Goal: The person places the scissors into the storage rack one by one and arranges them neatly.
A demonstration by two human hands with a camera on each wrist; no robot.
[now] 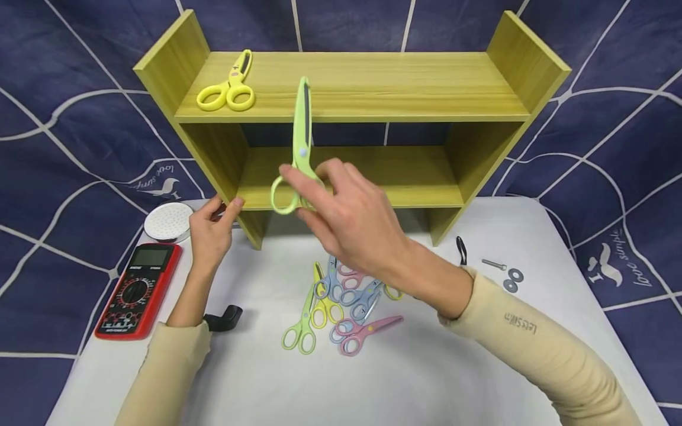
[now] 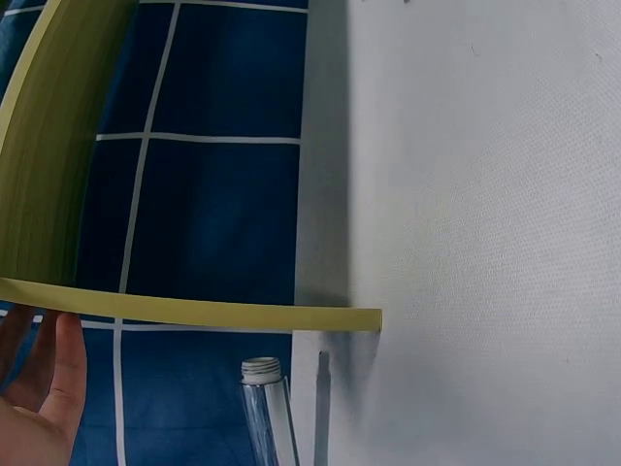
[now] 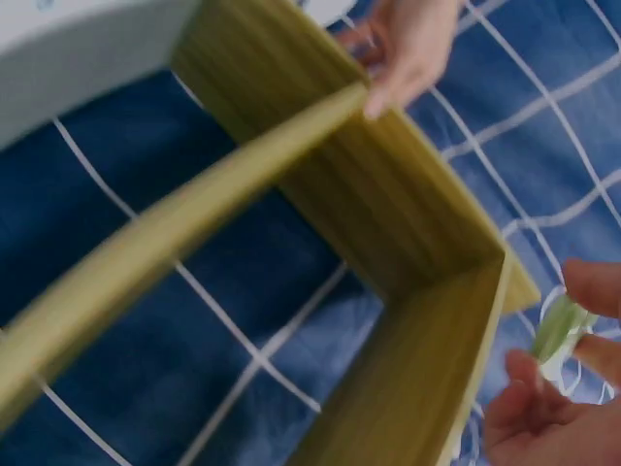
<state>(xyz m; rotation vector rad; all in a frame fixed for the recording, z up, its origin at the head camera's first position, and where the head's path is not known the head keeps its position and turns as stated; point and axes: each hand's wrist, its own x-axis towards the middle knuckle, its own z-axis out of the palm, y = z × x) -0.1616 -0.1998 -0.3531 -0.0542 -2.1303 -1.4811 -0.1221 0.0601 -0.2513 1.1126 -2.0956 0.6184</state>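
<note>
My right hand (image 1: 354, 216) pinches a pair of light green scissors (image 1: 302, 133) by a handle loop, blades upward, in front of the wooden shelf (image 1: 351, 109). In the right wrist view, part of the green scissors (image 3: 560, 330) shows blurred between the fingertips. My left hand (image 1: 213, 231) holds the shelf's left side panel near the lower board, thumb at the front edge and fingers on the outer side. Yellow scissors (image 1: 234, 86) lie at the left of the top board. Below, several blue, pink, yellow and green scissors (image 1: 306, 322) lie in a loose pile on the white table.
Left on the table lie a red multimeter (image 1: 140, 291), a round white shower head (image 1: 168, 222) and a black curved piece (image 1: 226, 318). A bolt (image 1: 494, 264), dark washers (image 1: 512, 280) and a black loop (image 1: 461, 249) lie right. Patterned blue cloth hangs behind.
</note>
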